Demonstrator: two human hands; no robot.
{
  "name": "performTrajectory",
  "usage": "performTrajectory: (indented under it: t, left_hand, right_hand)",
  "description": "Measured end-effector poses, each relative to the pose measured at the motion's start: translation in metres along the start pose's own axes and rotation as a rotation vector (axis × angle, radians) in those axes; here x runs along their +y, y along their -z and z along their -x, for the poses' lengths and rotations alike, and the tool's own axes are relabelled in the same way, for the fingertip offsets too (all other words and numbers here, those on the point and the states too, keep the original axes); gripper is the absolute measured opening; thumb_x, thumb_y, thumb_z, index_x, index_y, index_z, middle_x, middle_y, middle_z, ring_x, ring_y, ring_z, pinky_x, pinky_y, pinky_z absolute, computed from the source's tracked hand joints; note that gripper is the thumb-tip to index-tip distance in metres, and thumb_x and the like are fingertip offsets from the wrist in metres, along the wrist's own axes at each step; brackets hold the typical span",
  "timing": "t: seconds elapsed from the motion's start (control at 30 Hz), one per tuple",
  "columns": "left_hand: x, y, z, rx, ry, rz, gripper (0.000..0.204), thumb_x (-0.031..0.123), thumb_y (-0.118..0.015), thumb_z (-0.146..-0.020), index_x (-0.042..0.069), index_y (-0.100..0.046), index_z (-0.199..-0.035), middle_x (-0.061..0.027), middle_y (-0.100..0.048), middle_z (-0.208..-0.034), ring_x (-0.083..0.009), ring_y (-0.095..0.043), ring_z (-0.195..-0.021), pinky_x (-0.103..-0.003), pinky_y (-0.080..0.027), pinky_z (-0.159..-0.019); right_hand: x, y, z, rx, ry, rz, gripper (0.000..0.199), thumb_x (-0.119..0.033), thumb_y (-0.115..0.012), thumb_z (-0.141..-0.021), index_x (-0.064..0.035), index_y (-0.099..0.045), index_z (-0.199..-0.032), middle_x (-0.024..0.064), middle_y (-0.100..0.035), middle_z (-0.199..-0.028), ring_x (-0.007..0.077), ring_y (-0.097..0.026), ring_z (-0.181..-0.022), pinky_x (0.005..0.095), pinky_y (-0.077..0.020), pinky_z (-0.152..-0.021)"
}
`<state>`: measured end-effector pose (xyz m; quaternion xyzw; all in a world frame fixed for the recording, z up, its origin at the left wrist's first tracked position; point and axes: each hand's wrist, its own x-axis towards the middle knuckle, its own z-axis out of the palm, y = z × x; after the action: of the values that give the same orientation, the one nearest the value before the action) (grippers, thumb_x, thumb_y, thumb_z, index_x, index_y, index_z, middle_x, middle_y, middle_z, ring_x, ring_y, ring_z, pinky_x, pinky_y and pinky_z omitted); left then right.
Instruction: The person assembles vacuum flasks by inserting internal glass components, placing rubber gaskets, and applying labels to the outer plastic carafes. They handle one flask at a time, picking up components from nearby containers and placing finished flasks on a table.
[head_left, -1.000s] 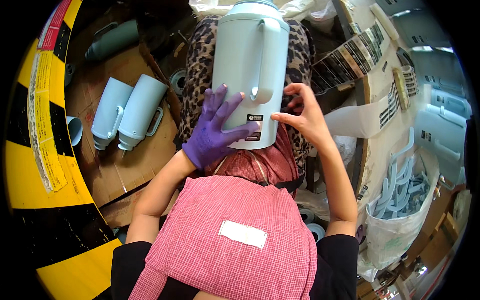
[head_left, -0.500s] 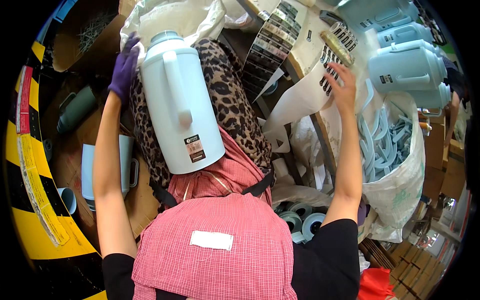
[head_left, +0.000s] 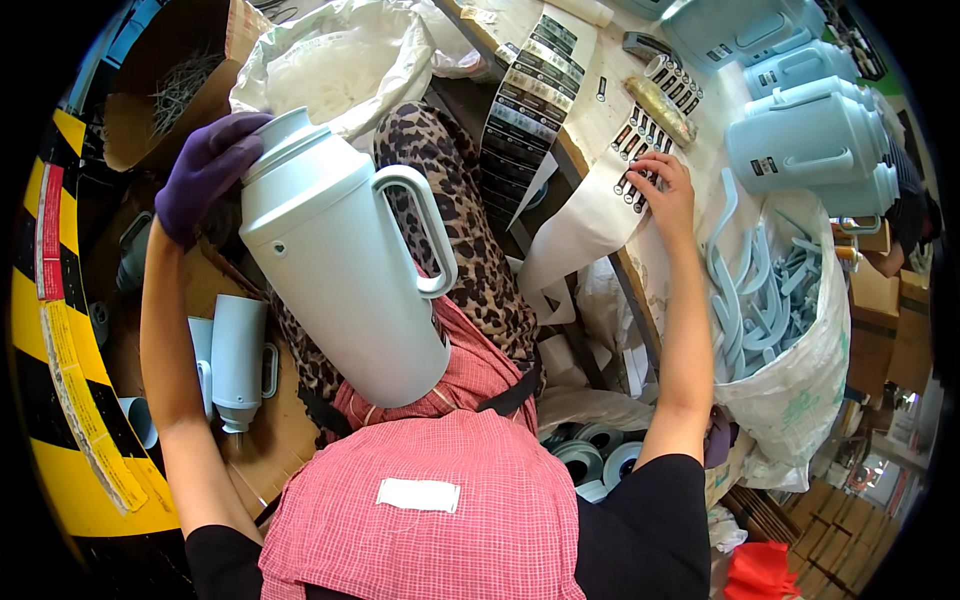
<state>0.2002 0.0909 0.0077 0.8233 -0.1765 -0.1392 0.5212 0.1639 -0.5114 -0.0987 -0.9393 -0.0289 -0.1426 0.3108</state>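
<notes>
A pale blue jug body (head_left: pixel 335 265) with a looped side handle rests across my lap, tilted, its neck toward the upper left. My left hand (head_left: pixel 210 170), in a purple glove, grips that neck at the rim. The jug's handle now points right, and a label on its lower side shows only as a sliver. My bare right hand (head_left: pixel 665 195) is at the sheet of small black stickers (head_left: pixel 630 160) on the table. Its thumb and index finger pinch at a sticker there; the fingers partly hide it.
Finished-looking jugs (head_left: pixel 790 145) stand at the table's right. A white sack (head_left: pixel 800 360) holds loose blue handles. A strip of larger labels (head_left: pixel 535 95) hangs over the table edge. More jug bodies (head_left: pixel 238 355) stand on cardboard at left, beside a striped yellow-black barrier (head_left: pixel 90 400).
My left hand has closed on the jug's neck and turned the jug, swinging its handle right and its label out of front view. My right hand has moved slightly left and down, fingers drawn together.
</notes>
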Motion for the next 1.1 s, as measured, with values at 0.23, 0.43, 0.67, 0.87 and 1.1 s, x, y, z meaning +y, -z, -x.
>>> performTrajectory:
  t: [0.23, 0.43, 0.67, 0.87, 1.1]
  left_hand:
    - [0.027, -0.027, -0.049, 0.086, 0.058, -1.002, 0.033, 0.034, -0.055, -0.097, 0.004, -0.068, -0.09, -0.0221, -0.068, -0.092, -0.044, -0.063, -0.089, -0.049, -0.05, -0.077]
    - [-0.003, -0.047, -0.105, 0.011, 0.358, -1.111, 0.037, 0.034, -0.055, -0.092, 0.003, -0.075, -0.096, -0.0219, -0.072, -0.102, -0.0408, -0.068, -0.096, -0.046, -0.053, -0.088]
    - [-0.047, -0.058, -0.091, 0.548, -0.004, -0.281, 0.048, 0.041, -0.063, -0.097, 0.004, -0.068, -0.127, -0.0176, -0.071, -0.123, -0.028, -0.068, -0.112, -0.036, -0.05, -0.099]
    - [-0.066, -0.105, 0.011, 0.717, -0.181, 0.065, 0.039, 0.021, -0.06, -0.102, -0.004, -0.061, -0.132, -0.0168, -0.061, -0.137, -0.0249, -0.057, -0.126, -0.036, -0.042, -0.109]
    - [-0.094, -0.131, 0.062, 0.857, -0.201, -0.012, 0.031, 0.013, -0.054, -0.103, -0.004, -0.064, -0.128, -0.0148, -0.061, -0.136, -0.0217, -0.056, -0.127, -0.036, -0.041, -0.111]
  right_hand:
    - [-0.005, 0.0, -0.002, 0.036, 0.116, 0.06, 0.026, -0.022, -0.08, -0.081, -0.0126, -0.08, -0.105, 0.0023, -0.067, -0.108, 0.0242, -0.057, -0.105, 0.0354, -0.0454, -0.096]
    - [0.001, -0.007, -0.005, 0.029, 0.094, 0.043, 0.022, -0.017, -0.077, -0.085, -0.0074, -0.079, -0.105, 0.0065, -0.067, -0.109, 0.0227, -0.061, -0.108, 0.0316, -0.0463, -0.096]
    - [-0.016, -0.007, 0.016, 0.183, 0.038, -0.012, 0.011, -0.011, -0.078, -0.083, -0.0076, -0.078, -0.094, 0.0027, -0.073, -0.098, 0.0198, -0.07, -0.09, 0.0301, -0.053, -0.081]
    - [-0.027, 0.0, 0.025, 0.197, 0.03, 0.019, 0.016, -0.013, -0.079, -0.082, -0.0094, -0.078, -0.097, 0.0043, -0.072, -0.106, 0.0218, -0.066, -0.109, 0.0359, -0.049, -0.095]
    - [-0.012, 0.003, -0.001, 0.05, 0.037, 0.129, 0.028, -0.02, -0.08, -0.081, -0.0129, -0.08, -0.108, 0.0017, -0.07, -0.111, 0.0243, -0.057, -0.104, 0.0351, -0.0447, -0.097]
